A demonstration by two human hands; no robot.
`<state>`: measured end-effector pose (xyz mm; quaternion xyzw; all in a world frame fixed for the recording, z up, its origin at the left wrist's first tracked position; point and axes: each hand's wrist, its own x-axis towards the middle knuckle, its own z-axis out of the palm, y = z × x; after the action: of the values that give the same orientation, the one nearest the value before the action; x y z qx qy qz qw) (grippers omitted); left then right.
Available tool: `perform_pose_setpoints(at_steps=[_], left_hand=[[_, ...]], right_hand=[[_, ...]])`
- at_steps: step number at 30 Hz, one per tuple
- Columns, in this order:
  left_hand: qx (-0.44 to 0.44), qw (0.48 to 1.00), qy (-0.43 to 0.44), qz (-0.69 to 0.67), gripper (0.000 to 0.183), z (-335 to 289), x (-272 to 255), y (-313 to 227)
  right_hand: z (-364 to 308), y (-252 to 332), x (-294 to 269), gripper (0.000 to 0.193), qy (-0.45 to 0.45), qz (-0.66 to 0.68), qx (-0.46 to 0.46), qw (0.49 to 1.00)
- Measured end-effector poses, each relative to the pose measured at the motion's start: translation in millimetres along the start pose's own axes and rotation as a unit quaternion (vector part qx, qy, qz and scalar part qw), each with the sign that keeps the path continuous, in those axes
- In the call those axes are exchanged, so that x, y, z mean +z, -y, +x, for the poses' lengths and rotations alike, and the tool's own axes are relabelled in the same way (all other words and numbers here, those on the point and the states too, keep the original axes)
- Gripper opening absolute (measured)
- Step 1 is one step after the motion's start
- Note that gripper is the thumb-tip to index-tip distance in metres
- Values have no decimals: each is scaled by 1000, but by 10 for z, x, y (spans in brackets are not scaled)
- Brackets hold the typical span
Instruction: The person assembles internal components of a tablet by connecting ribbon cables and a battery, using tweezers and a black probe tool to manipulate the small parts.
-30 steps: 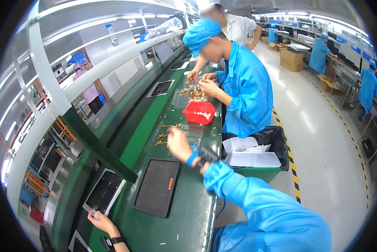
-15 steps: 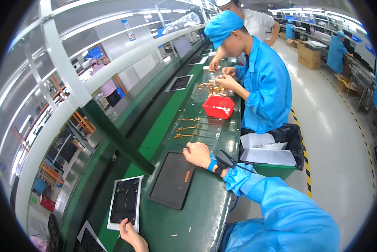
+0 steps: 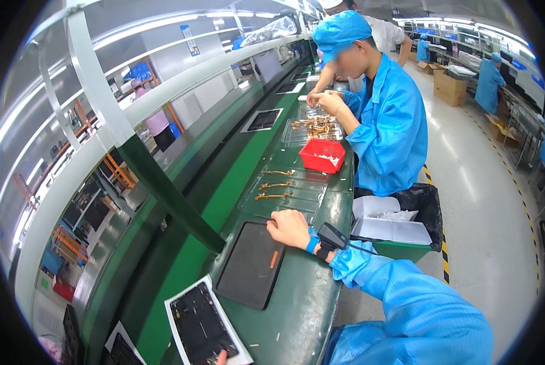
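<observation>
My left hand (image 3: 222, 358) shows only a fingertip at the lower edge, lying on the near end of a flat black panel (image 3: 200, 322). The panel rests on a white backing sheet (image 3: 241, 351) and sits askew over the bench edge. The rest of that hand is out of sight. My right hand (image 3: 289, 228) is closed, fingers curled, at the far right corner of a dark grey mat (image 3: 243, 277); what it holds, if anything, is hidden. On the mat lies a small orange strip (image 3: 274, 259).
A clear tray (image 3: 309, 194) with several orange flex strips (image 3: 275, 196) lies beyond the mat. Behind it stands a red bin (image 3: 321, 156) of white pieces. A co-worker (image 3: 388, 121) in blue works there. A green post (image 3: 169, 194) rises at left; a lined bin (image 3: 400, 225) stands right.
The black panel and its white sheet have shifted toward me and to the right, turning askew, along with my left hand. My right hand stays near the mat's corner.
</observation>
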<state>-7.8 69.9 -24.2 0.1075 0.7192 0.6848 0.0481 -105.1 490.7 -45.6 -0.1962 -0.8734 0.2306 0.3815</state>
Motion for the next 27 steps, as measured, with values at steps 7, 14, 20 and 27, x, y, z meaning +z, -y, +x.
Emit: perform_pose_setpoints(at_steps=[7,14,20,27], left_hand=[[-97,965,135,-201,80,-607,205,-9],[-185,905,318,-215,108,-695,333,-66],[-120,900,381,-176,92,-521,121,-89],[273,853,81,438,50,932,-410,-639]], right_hand=[[-7,35,-3,28,-13,3,-21,1000],[57,109,-3,29,-20,-7,-20,1000],[26,52,33,30,-15,-1,-30,999],[4,106,-115,29,16,-15,-15,1000]])
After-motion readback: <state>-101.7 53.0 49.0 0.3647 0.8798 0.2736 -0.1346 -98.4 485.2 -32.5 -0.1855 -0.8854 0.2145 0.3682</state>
